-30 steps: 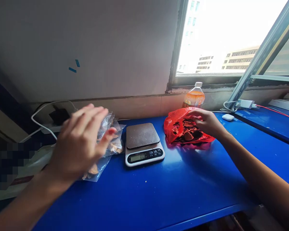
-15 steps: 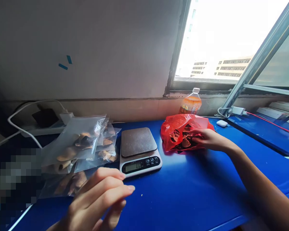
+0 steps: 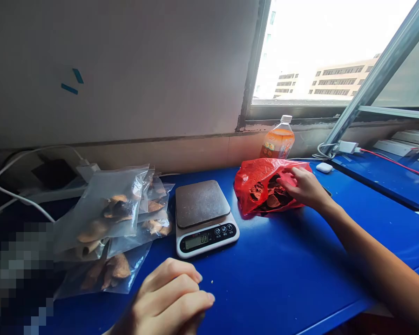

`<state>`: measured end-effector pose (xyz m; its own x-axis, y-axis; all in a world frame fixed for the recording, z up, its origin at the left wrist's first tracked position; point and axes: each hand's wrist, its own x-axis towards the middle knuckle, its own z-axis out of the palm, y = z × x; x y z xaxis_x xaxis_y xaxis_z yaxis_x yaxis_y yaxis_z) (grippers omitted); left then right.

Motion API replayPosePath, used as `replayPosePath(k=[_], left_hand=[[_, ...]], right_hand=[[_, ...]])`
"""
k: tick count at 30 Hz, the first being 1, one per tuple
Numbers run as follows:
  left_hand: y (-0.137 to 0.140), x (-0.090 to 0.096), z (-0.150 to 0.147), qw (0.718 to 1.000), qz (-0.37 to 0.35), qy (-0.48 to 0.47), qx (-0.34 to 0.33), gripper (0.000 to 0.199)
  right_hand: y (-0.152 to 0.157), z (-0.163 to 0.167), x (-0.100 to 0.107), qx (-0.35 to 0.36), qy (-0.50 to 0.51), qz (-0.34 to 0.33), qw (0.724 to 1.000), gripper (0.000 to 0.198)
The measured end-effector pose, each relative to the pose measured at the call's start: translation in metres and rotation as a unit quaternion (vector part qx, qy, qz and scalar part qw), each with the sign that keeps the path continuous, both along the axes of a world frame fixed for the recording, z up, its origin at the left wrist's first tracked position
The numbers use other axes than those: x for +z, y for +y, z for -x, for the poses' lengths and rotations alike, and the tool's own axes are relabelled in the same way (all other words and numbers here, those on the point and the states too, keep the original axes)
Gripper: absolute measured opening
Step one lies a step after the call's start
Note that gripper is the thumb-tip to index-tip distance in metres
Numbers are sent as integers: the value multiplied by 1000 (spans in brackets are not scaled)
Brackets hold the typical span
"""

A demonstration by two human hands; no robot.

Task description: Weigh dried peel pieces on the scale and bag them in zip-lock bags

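My right hand [image 3: 305, 186] is at the mouth of a red plastic bag [image 3: 253, 171], its thumb and fingers apart over the dried brown pieces [image 3: 273, 201] inside. Some fingertips are partly hidden by the bag. My left hand [image 3: 172, 298] hovers low over the table, in front of the scale, its fingers curled together; no object shows in it, and the palm is turned away. Between the hands stands a kitchen scale [image 3: 206, 218] with a bare grey platform and a display that appears to read 0.0. Clear zip bags [image 3: 125, 204] of dried, mushroom-like pieces lie left of it.
A bottle of orange drink [image 3: 278, 139] stands behind the red bag. A white earbud case [image 3: 324, 167], a charger plug [image 3: 348, 147] and cables are at the right, by a metal frame [image 3: 359, 93]. A power strip [image 3: 61, 190] lies behind the zip bags on the blue table [image 3: 265, 279].
My right hand has lifted slightly from among the dried pieces towards the bag's upper edge. My left hand has moved right and lower, its fingers curling closer together. The view has shifted a little.
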<state>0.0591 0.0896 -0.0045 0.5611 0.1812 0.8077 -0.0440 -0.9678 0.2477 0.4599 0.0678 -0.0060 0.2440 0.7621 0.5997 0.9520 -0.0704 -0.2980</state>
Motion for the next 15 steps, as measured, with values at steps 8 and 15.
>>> replayPosePath(k=[8, 15], left_hand=[[40, 56, 42, 929, -43, 58, 363, 20], [77, 65, 69, 796, 139, 131, 574, 67]], right_hand=[[-4, 37, 0, 149, -66, 38, 986, 23], [-13, 62, 21, 234, -57, 13, 971, 20]])
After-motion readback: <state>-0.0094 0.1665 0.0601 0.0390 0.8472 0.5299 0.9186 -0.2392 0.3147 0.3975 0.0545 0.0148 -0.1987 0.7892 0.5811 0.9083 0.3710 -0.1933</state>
